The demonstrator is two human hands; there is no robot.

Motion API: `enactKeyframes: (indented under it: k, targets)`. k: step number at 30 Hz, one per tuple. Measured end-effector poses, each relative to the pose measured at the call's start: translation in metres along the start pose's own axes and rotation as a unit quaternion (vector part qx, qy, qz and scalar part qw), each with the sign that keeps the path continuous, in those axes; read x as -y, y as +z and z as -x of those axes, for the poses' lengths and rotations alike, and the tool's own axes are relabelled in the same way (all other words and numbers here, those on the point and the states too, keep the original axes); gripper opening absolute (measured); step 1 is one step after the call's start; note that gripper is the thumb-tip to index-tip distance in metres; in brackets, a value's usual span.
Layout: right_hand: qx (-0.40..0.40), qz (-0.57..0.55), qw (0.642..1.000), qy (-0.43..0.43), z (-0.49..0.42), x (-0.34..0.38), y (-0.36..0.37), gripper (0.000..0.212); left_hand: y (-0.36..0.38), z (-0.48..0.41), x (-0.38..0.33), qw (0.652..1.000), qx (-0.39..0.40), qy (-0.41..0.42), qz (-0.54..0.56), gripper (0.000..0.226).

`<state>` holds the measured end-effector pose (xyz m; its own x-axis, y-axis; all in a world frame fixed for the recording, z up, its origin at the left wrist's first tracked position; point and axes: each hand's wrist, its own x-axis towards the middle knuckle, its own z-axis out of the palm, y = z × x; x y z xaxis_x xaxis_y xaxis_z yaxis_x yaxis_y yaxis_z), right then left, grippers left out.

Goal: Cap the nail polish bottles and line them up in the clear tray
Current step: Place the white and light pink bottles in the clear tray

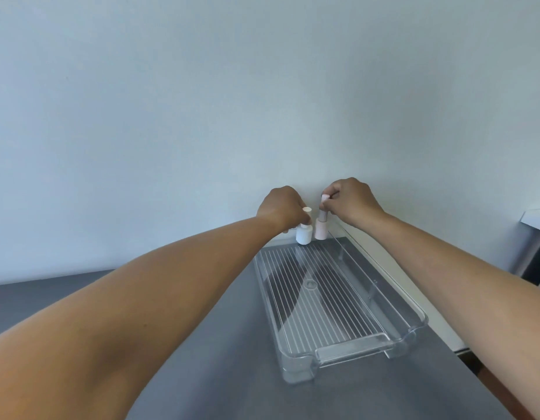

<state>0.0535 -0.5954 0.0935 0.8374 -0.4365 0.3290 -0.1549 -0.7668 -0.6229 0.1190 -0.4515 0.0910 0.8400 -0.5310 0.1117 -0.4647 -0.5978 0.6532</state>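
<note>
Head view, and the count is two bottles, one tray, two hands. Centre frame, a white round nail polish bottle [303, 235] and a pale pink slim nail polish bottle [320, 229] stand upright side by side at the far end of the clear ribbed plastic tray [353, 351]. Whether they are inside it, I cannot tell. The left hand [282, 207] grips the white bottle at its cap. The right hand [350, 203] pinches the pink cap. The tray lies on the grey table [232, 344].

White bottle [303, 236], pink bottle [320, 228], clear ribbed tray [411, 313], grey table [232, 374].
</note>
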Motion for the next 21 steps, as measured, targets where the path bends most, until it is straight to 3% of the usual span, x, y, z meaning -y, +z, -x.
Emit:
enactKeyframes:
  k: [10, 16, 21]
  targets:
    - [-0.016, -0.015, 1.0, -0.01, 0.0, -0.013, 0.015, 0.01, 0.009, -0.002, 0.006, 0.999, -0.035, -0.002, 0.02, 0.014]
    - [-0.014, 0.002, 1.0, -0.008, 0.002, -0.011, 0.012, 0.029, 0.004, 0.002, 0.008, 0.999, -0.034, 0.0, 0.032, 0.024]
    - [-0.029, 0.002, 1.0, -0.001, 0.015, 0.0, -0.001, 0.03, -0.019, 0.016, 0.007, 0.998, -0.047, 0.007, 0.037, 0.029]
